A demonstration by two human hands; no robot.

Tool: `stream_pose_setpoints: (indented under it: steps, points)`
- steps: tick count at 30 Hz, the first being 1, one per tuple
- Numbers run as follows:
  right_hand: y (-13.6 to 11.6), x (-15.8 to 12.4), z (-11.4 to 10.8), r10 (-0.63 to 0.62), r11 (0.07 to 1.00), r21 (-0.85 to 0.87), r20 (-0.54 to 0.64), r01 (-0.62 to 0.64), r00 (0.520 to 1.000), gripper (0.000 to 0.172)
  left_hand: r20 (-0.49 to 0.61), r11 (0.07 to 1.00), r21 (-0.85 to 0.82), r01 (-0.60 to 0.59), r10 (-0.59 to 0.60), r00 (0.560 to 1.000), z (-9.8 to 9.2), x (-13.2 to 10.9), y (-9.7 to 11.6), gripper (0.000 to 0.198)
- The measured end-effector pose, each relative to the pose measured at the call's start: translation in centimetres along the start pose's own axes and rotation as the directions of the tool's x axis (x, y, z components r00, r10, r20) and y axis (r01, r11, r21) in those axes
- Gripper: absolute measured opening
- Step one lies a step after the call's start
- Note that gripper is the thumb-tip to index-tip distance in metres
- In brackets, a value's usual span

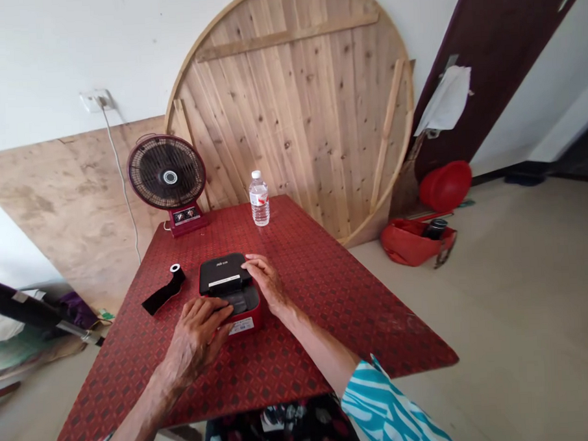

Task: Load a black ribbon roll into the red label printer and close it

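A small red and black device [244, 321] with a raised black lid [222, 273] sits on the red patterned table, its grey compartment exposed. The fingers of my left hand [196, 329] rest at the compartment's left side, slightly apart. At the lid's right edge, my right hand [267, 280] touches the corner with its fingertips, and the thumb is partly hidden. A roll with a white core [175, 268] and a black strip [161, 298] trailing from it lies to the left of the device.
A dark red fan [168, 177] stands at the table's back left, and a clear water bottle [259, 202] at the back. Behind them leans a round wooden tabletop [293, 103]. On the floor at right are a red bag [405, 245] and a red basin [446, 186].
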State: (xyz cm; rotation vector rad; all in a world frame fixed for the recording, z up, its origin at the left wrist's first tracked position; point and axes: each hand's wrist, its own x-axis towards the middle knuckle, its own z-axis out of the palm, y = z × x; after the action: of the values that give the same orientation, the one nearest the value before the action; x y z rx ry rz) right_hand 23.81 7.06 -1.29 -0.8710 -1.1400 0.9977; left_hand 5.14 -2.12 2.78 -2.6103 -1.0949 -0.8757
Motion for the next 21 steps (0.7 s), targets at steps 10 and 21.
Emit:
stream_pose_setpoints:
  steps: [10,21]
  points:
    - [1.3,-1.0,-0.1,0.13,0.984,0.121,0.006,-0.13,0.991,0.026,-0.099,0.984,-0.007,0.177,-0.176,0.979,-0.4,-1.0,-2.4,0.032]
    - [1.3,-1.2,-0.3,0.118,0.983,0.131,0.066,-0.126,0.991,0.032,-0.082,0.985,0.001,0.171,-0.171,0.982,0.6,-1.9,-2.6,0.036]
